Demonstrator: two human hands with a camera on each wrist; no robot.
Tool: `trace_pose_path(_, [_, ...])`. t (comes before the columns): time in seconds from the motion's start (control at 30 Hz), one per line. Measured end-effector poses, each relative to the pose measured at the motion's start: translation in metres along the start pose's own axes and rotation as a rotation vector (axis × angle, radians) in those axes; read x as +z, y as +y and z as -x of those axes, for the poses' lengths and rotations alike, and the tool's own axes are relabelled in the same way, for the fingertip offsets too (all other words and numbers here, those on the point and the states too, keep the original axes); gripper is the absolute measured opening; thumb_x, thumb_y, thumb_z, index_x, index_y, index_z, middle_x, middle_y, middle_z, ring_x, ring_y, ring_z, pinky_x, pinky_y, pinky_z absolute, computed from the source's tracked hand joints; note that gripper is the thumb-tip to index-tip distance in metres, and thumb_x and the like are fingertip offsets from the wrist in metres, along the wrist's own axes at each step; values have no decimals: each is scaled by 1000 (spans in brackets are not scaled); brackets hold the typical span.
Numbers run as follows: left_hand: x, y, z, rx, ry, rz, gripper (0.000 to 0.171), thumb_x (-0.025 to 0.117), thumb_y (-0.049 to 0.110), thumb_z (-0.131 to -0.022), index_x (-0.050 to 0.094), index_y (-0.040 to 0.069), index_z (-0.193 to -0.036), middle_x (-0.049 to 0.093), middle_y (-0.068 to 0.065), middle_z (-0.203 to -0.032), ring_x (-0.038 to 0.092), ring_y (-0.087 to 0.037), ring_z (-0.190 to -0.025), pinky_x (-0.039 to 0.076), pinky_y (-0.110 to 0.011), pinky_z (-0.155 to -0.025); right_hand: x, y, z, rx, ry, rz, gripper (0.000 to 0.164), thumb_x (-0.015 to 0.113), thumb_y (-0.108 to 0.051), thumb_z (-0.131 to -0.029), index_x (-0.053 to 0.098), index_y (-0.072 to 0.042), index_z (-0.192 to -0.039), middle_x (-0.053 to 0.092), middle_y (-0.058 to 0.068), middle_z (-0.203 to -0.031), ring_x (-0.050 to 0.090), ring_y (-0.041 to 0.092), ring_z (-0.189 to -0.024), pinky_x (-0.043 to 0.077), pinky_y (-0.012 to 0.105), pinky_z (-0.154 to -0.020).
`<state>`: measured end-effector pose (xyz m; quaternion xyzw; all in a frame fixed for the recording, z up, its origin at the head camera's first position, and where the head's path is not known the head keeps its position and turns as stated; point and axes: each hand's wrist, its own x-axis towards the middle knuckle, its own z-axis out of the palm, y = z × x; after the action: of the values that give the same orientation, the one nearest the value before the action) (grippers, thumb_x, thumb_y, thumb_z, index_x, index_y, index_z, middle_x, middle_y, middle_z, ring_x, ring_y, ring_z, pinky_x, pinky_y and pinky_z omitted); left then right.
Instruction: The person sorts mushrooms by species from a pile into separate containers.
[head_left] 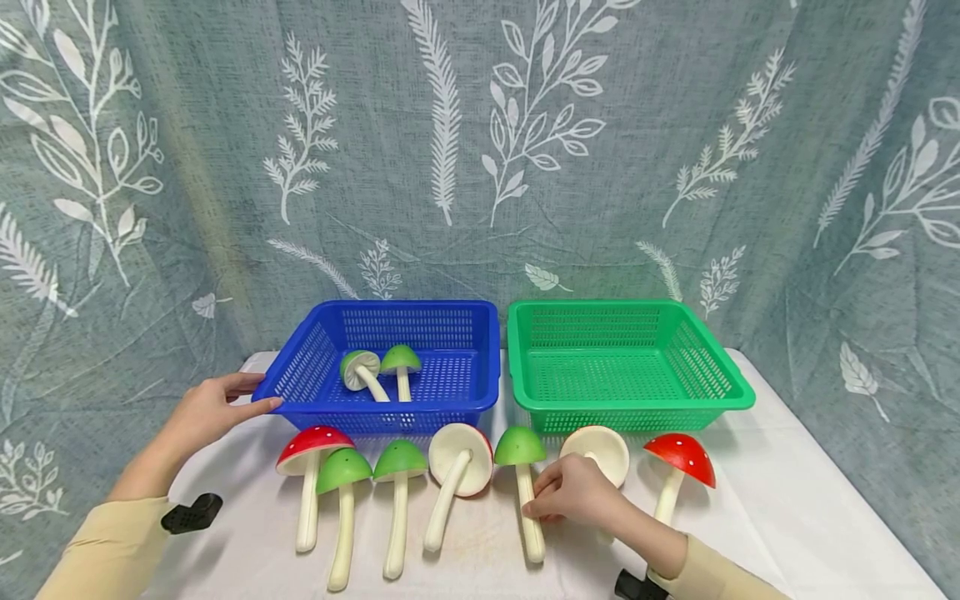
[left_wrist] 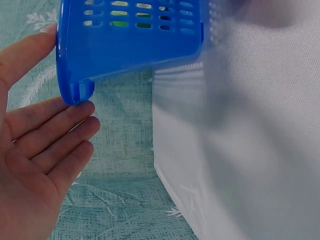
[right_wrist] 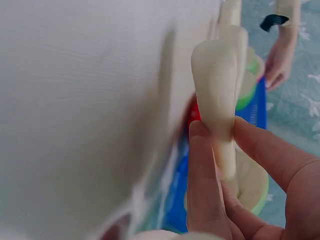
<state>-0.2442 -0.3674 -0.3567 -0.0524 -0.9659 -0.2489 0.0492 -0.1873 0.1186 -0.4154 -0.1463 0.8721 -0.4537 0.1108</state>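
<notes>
At the blue basket's [head_left: 382,407] left corner, my left hand [head_left: 213,410] holds the rim, thumb on one side and fingers on the other. The left wrist view shows these fingers [left_wrist: 82,112] nearly straight, their tips at the rim's corner. My right hand [head_left: 573,492] pinches the pale stem of a green-capped toy mushroom [head_left: 521,448] between thumb and fingers. Up close, the thick stem end [right_wrist: 215,75] points away from the hand. Partly behind that hand lies a mushroom with a pale underside [head_left: 607,446]. Two green-capped mushrooms [head_left: 401,359] lie inside the blue basket.
A green basket [head_left: 630,406] stands right of the blue one, with nothing in it. Along the white-covered table [head_left: 247,533] lie more mushrooms, red-capped [head_left: 681,458] and green-capped [head_left: 400,458], stems toward me. A patterned curtain [head_left: 465,150] hangs behind.
</notes>
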Motion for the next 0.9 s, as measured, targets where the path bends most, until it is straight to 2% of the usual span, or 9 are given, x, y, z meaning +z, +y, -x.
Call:
trace_pose_path(0.17, [1, -1, 0, 0, 2, -2, 73, 63, 51, -87, 51, -5, -132, 53, -31, -129, 50, -52, -114, 48, -59, -85, -10, -12, 4, -8, -21, -55, 16, 81, -12, -70, 72, -1, -78, 71, 6, -64, 64, 8, -52, 54, 25, -52])
trace_pose_path(0.33, [1, -1, 0, -1, 3, -4, 72, 63, 50, -86, 52, -5, -131, 53, -32, -128, 50, -52, -114, 47, -59, -85, -19, -24, 4, 14, -42, -128, 20, 80, -10, -73, 70, 3, -84, 71, 9, -69, 68, 15, -59, 59, 35, -58])
trace_pose_path(0.5, [0, 0, 1, -7, -4, -7, 72, 63, 51, -86, 51, -4, -132, 53, -32, -129, 49, -52, -115, 47, -59, -85, -25, -37, -2, 46, -36, -94, 22, 81, -15, -73, 70, 0, -85, 71, 6, -71, 69, 18, -62, 59, 35, -59])
trace_pose_path(0.7, [-1, 1, 1, -9, -5, -8, 72, 63, 51, -87, 51, -4, -132, 53, -31, -128, 49, -52, -115, 47, -59, -85, -29, -52, -15, 24, -51, -70, 23, 81, -16, -73, 71, -1, -86, 73, 6, -74, 69, 17, -63, 58, 29, -58])
trace_pose_path(0.9, [0, 1, 2, -2, 1, -7, 71, 63, 50, -87, 51, -4, -132, 56, -31, -126, 50, -52, -115, 47, -59, -85, -31, -68, -33, 27, -51, -22, 20, 81, -18, -73, 73, -4, -86, 73, 4, -75, 69, 14, -61, 58, 30, -60])
